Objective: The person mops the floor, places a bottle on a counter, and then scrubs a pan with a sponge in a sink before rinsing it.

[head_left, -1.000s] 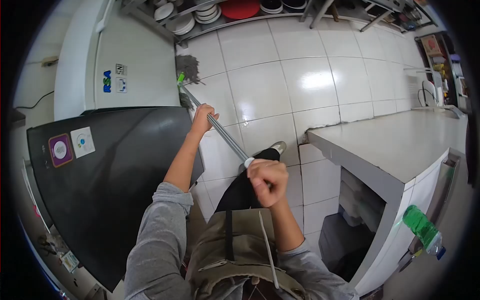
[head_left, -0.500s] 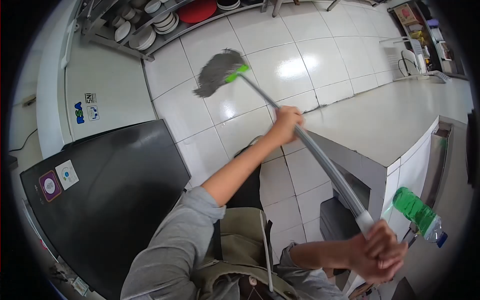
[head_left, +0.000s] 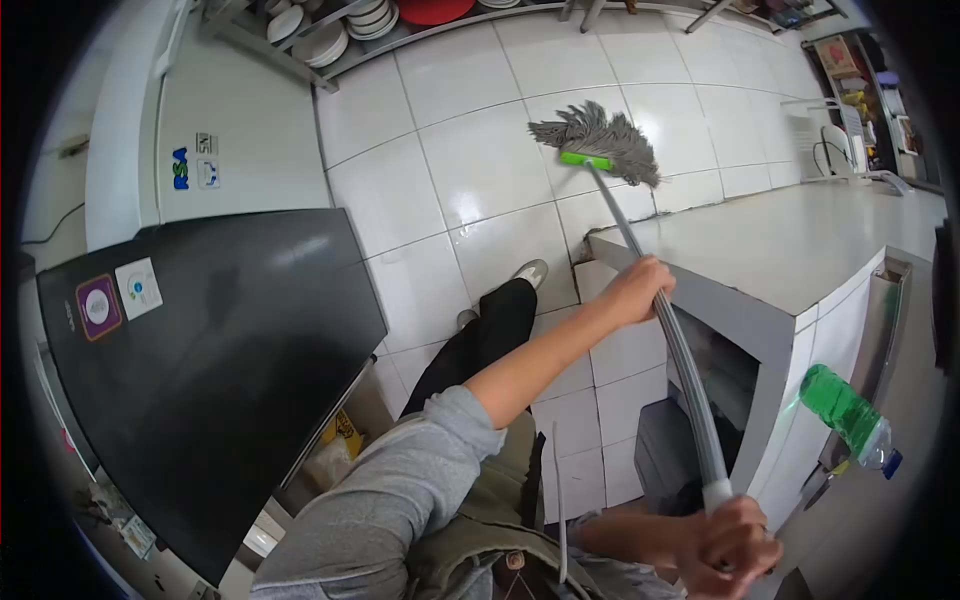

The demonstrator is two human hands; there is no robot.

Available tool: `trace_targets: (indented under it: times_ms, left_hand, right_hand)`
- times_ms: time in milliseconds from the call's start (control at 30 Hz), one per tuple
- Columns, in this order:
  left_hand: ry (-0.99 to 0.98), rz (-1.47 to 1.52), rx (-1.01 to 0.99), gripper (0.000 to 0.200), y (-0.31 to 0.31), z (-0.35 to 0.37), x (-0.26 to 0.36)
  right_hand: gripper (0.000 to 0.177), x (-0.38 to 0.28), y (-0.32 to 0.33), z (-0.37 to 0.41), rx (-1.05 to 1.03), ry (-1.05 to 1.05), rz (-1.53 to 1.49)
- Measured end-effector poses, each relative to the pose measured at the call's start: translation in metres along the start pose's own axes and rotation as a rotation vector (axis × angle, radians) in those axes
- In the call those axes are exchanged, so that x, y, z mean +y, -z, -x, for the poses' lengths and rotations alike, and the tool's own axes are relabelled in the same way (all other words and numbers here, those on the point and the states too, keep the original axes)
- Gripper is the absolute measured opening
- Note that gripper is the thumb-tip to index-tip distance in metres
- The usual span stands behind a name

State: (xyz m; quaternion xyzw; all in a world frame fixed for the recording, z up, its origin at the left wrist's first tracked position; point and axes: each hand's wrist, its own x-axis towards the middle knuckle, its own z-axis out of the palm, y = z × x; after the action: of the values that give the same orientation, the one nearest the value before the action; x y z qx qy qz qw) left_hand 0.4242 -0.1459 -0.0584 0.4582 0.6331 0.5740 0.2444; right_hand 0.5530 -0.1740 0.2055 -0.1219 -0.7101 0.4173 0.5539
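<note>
A mop [head_left: 688,375] slants across the head view, its long grey pole running up from the lower right. The shaggy grey mop head [head_left: 610,140] lies spread on the white tiled floor, joined to the pole by a bright green clamp [head_left: 584,160]. Partway along the pole, my left hand [head_left: 640,290] is closed around it. At the lower right my right hand [head_left: 728,552] grips the pole's near end, just below a pale collar; its palm side is hidden.
A dark-and-white fridge [head_left: 220,350] stands on the left. To the right is a low tiled counter [head_left: 770,240], beside a green bottle [head_left: 840,405] with a blue cap. A rack with stacked plates [head_left: 372,20] lines the back; a white chair [head_left: 845,140] stands at the far right.
The mop head has swept to the right across the floor, and its strands now fan out beyond the clamp. My left hand moved right and down; my right hand shifted slightly left and lower.
</note>
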Motion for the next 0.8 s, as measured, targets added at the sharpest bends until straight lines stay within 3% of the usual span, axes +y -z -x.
trace_targets:
  times_ms: [33,100,300,333,400,433,500,533,567,700,800]
  left_hand:
    - [0.023,-0.023,0.055,0.019,0.003,0.013,0.009]
    - [0.091,-0.053,0.013,0.019,0.014,0.042,0.025]
    - [0.190,-0.177,0.095,0.017,0.064,0.137,0.046]
    - [0.218,-0.220,0.092,0.018,0.075,0.151,0.043]
    - [0.209,-0.269,0.142,0.021,0.098,0.178,0.026]
    - [0.248,-0.274,0.173,0.019,0.109,0.194,0.017]
    - [0.244,-0.384,0.177,0.020,0.138,0.217,-0.006]
    - [0.300,-0.538,0.242,0.023,0.151,0.244,-0.050]
    - [0.415,-0.555,0.183,0.021,0.161,0.249,-0.055]
    - [0.469,-0.567,0.210,0.024,0.114,0.234,-0.074]
    - [0.374,-0.546,0.192,0.023,0.061,0.206,-0.071]
  right_hand:
    - [0.029,-0.007,0.008,-0.007,-0.006,-0.007,-0.009]
    - [0.020,-0.022,0.023,-0.020,-0.312,-0.210,-0.462]
    - [0.022,-0.033,0.018,-0.021,-0.491,-0.312,-0.631]
    - [0.026,-0.026,-0.001,-0.006,-0.312,-0.226,-0.736]
    - [0.031,-0.014,-0.016,0.007,-0.552,-0.315,-0.905]
    - [0.035,-0.009,-0.032,0.022,-0.525,-0.389,-1.008]
    - [0.022,0.009,-0.054,0.046,-0.575,-0.338,-1.142]
    - [0.020,0.026,-0.049,0.066,-0.737,-0.403,-1.035]
    - [0.018,0.037,-0.049,0.084,-0.892,-0.470,-0.924]
    - [0.026,0.071,0.005,0.103,-0.688,-0.489,-0.795]
    - [0.031,0.075,0.064,0.098,-0.523,-0.539,-0.728]
